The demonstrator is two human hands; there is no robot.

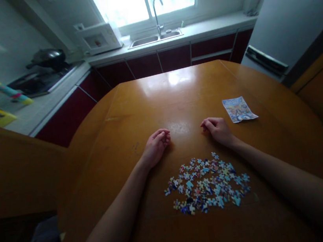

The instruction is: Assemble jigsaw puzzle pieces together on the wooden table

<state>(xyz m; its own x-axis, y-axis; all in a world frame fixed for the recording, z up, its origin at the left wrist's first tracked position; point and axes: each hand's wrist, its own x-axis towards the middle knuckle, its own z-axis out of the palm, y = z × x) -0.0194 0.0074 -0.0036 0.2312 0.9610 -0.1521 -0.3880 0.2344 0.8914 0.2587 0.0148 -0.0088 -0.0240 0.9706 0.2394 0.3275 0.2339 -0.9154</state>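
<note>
A loose heap of jigsaw puzzle pieces in blue, white, yellow and dark tones lies on the wooden table, between my two forearms. Beyond the heap, to its left, my left hand rests on the tabletop with fingers curled in and no piece visible in it. My right hand lies opposite, also curled closed, with nothing seen in it. Neither hand touches the pieces. Just past my right hand is a small creased printed picture sheet, flat on the table.
Behind the table runs a counter with a sink, a faucet and a white microwave. On the left are a stove with a dark pan and a yellow-blue bottle. A refrigerator stands at right.
</note>
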